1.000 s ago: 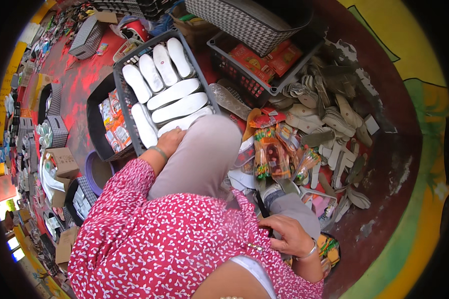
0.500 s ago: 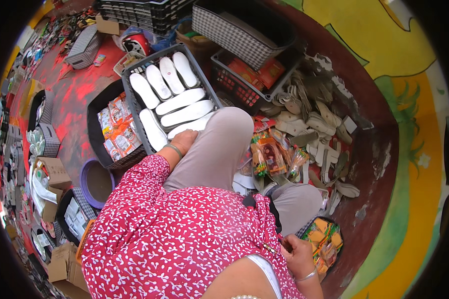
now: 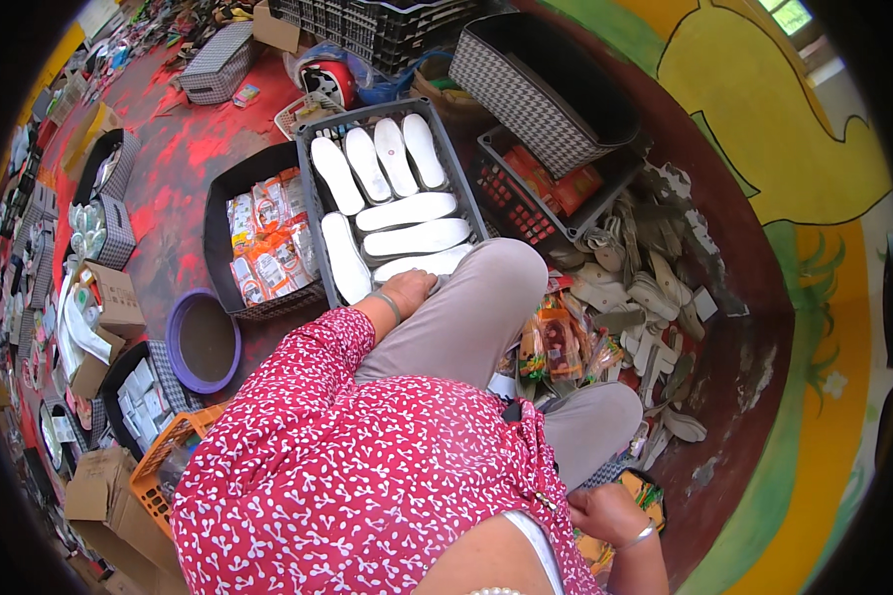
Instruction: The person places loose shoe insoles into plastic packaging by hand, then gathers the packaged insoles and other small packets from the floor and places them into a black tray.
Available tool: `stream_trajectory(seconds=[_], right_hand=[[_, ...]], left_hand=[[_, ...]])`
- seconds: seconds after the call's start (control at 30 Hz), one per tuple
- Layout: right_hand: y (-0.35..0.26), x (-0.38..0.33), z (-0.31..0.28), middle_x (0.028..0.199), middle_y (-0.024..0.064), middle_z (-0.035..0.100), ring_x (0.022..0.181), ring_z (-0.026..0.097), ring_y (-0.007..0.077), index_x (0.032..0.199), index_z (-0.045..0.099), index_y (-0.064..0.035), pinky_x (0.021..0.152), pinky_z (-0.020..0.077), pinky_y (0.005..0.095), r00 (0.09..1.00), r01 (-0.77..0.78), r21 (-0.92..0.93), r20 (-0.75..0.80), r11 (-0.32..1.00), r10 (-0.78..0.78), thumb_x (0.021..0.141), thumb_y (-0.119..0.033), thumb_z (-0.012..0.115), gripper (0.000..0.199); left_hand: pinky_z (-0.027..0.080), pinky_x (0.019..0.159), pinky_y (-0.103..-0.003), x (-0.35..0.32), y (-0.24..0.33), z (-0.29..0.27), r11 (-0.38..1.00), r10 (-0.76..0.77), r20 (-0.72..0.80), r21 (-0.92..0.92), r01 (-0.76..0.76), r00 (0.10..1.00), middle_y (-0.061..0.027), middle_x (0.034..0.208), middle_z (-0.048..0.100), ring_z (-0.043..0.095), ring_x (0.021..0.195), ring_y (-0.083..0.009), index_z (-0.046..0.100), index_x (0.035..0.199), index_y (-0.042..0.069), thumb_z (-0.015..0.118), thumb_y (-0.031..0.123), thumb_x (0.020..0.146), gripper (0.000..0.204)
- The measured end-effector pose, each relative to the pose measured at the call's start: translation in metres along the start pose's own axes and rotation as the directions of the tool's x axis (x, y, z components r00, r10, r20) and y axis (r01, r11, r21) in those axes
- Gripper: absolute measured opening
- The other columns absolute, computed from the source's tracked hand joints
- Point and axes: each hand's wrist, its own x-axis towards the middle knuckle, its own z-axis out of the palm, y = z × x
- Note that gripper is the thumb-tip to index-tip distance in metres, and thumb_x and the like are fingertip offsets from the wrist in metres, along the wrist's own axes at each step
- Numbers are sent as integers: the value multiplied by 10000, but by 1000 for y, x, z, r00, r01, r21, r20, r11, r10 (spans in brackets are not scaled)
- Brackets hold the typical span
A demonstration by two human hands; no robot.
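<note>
My left hand [image 3: 407, 294] rests against the side of my raised knee, at the near edge of a grey plastic crate [image 3: 315, 210]. It looks loosely open, though its fingertips are partly hidden, and I see nothing in it. White shoe insoles [image 3: 405, 210] lie in the crate, some lengthwise and some across. My right hand [image 3: 610, 514] is low at my right side beside the hem of my shirt, fingers curled; anything inside is hidden. Just beyond it sits a basket of orange and yellow packets [image 3: 643, 490], partly covered by the hand.
A black bin of packets [image 3: 230, 190] and a purple bucket [image 3: 202, 342] stand left. Ahead are a checkered basket [image 3: 526, 96] and a black crate [image 3: 516, 188]. Loose insoles [image 3: 655, 297] pile by the wall. An orange crate [image 3: 159, 466] and cardboard box [image 3: 99, 486] sit lower left.
The view has shifted, so the crate and surroundings appear farther right and slightly lower. My left hand stays near my knee; my right hand appears a little lower, its fingers still curled.
</note>
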Motion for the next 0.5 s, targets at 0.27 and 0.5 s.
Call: stream_trajectory(seconds=[0.27,0.5], right_hand=[[28,-21,50,738,193,610,706,594,365,733,650,-50,626,469,419,915,40,261,379,965,-140,716,-386,589,342],[8,-22,47,735,209,605,720,607,354,741,646,-26,630,467,434,906,-230,-108,340,967,254,727,-372,565,355]], left_hand=[[450,795,-413,-1,-3,3,1000,19,-33,-6,-19,999,-169,911,590,555,921,-329,569,877,56,502,185,779,175],[449,806,-414,-4,1,-9,1000,-26,8,1,26,1000,-178,945,590,556,931,-329,572,904,49,520,239,790,228]])
